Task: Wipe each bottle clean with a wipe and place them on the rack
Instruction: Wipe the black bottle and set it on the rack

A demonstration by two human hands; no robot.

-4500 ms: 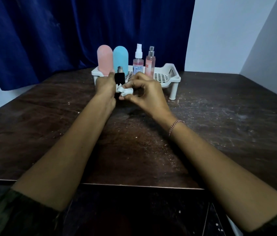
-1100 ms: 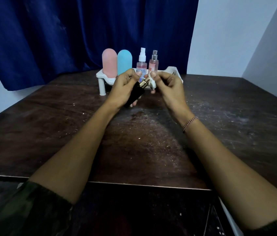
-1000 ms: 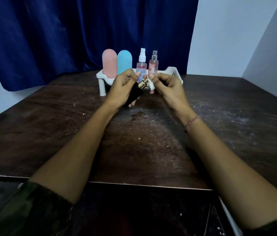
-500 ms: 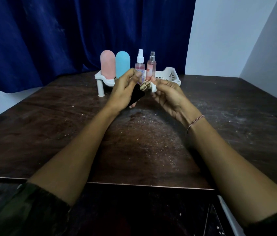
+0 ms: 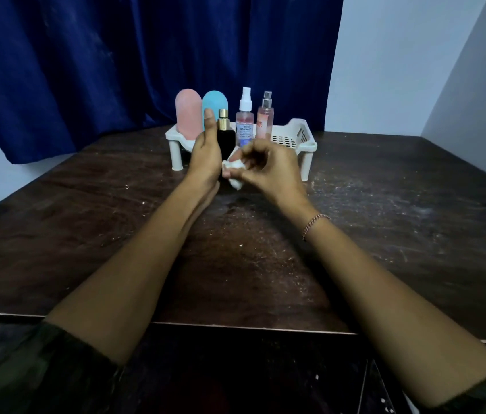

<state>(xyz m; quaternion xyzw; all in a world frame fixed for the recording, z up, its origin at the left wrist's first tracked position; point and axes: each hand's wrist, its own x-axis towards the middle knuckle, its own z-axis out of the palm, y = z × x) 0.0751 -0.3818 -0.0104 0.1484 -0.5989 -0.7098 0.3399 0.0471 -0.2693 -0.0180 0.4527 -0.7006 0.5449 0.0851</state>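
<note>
The dark, scuffed desk (image 5: pixel 265 264) fills the middle of the frame. The white slotted rack (image 5: pixel 298 135) stands at its far side, in the upper centre, in front of a blue curtain (image 5: pixel 86 70).

Four bottles stand in a row on the left and middle of the rack: a rounded pink bottle (image 5: pixel 188 115), a rounded blue bottle (image 5: pixel 216 98), a clear spray bottle (image 5: pixel 244 122) with a white nozzle, and a slim pink spray bottle (image 5: pixel 265 119). The right part of the rack is bare. By their place on the rack, these four look finished, though the frame cannot show how clean they are.

The fifth, a black bottle (image 5: pixel 226 138) with a gold neck, is not yet on the rack. The left hand (image 5: pixel 206 153) grips it upright just in front of the row, thumb up along its side. The right hand (image 5: pixel 268 165), just right of centre, has its fingers curled and pinches a crumpled white wipe (image 5: pixel 234 171) close to the foot of the black bottle; whether the two touch, I cannot tell.

No other loose bottle shows on the desk, so this seems to be the last one. What remains is to finish wiping it and stand it in the free space on the rack.
</note>
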